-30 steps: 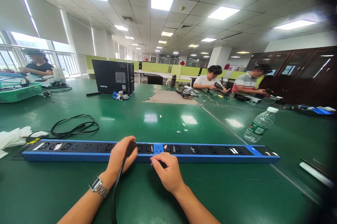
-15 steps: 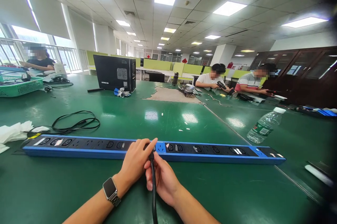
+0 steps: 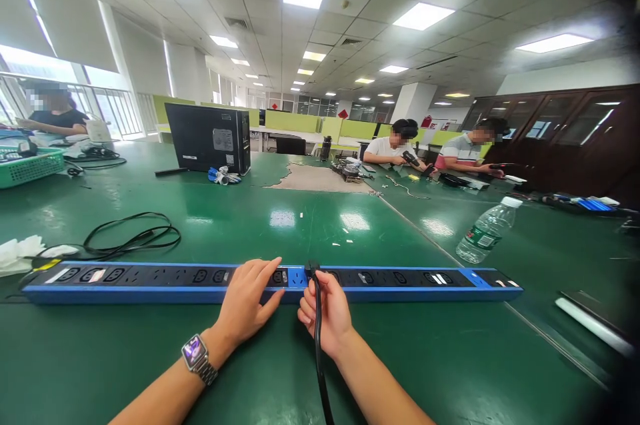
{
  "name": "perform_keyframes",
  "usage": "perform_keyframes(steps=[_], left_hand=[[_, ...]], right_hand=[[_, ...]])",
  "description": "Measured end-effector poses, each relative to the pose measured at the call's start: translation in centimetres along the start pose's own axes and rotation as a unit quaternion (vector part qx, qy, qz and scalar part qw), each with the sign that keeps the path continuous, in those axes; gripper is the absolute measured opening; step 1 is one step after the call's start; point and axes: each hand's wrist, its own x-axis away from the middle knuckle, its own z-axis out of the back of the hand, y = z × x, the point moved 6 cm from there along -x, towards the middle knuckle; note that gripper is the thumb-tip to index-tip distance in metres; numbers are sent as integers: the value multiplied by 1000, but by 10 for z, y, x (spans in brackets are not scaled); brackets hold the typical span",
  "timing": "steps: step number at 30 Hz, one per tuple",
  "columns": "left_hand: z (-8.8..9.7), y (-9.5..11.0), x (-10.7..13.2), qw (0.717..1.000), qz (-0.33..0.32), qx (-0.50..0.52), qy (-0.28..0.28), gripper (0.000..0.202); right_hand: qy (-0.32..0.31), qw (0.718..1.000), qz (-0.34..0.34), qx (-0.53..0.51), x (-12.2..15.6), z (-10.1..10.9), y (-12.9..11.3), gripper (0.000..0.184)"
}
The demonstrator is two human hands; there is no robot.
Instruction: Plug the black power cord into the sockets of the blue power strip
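Observation:
A long blue and black power strip point(image 3: 150, 282) lies across the green table point(image 3: 280, 225) in front of me. My right hand point(image 3: 327, 308) is closed round a black plug point(image 3: 313, 270) at the strip's middle sockets, and its black cable point(image 3: 320, 358) runs back toward me. My left hand point(image 3: 246, 302) rests open on the strip just left of the plug, fingers stretched flat. A watch point(image 3: 196, 353) sits on my left wrist.
A coiled black cord point(image 3: 130, 238) and white tissue point(image 3: 17, 252) lie at left. A water bottle point(image 3: 487, 230) lies at right. A black computer case point(image 3: 207, 138) stands farther back, a green basket point(image 3: 30, 168) far left. Three other people sit at the table's far sides.
The plug passed from my left hand to my right and moved right along the strip. My left hand opened and now lies flat on the strip.

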Motion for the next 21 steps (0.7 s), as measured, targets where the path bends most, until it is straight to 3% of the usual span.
perform_keyframes(steps=[12,21], left_hand=[[-5,2,1,999,-3,29,-29,42],[-5,6,1,998,-22,46,-47,52]], right_hand=[[-103,994,-3,40,5,-15,7,41],[-20,998,-8,55,1,-5,20,40]])
